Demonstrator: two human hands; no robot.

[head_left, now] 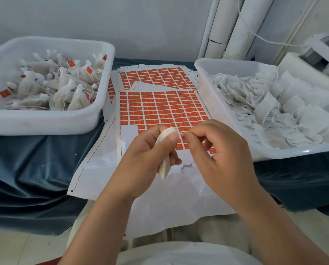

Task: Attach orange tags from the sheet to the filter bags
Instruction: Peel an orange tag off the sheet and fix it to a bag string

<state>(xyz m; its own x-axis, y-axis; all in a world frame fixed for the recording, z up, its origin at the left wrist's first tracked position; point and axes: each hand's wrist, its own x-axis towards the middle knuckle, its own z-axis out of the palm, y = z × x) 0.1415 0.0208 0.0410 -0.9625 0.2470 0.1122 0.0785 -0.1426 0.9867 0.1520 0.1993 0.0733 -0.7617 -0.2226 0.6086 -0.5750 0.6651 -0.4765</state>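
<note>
A sheet of orange tags (165, 108) lies in the middle, its near rows stripped to bare white backing. My left hand (146, 159) grips a folded white filter bag (164, 167), thumb pressed on its top. My right hand (217, 150) pinches the bag's thin string beside that thumb. Both hands hover just above the sheet's near edge. No loose tag shows between my fingers.
A white tub (45, 121) at left holds tied bags with orange tags. A white tub (226, 119) at right holds a heap of flat bags with strings. More tag sheets (156, 77) lie behind. Blue cloth (26, 169) drapes the table; white pipes (236, 25) stand at back.
</note>
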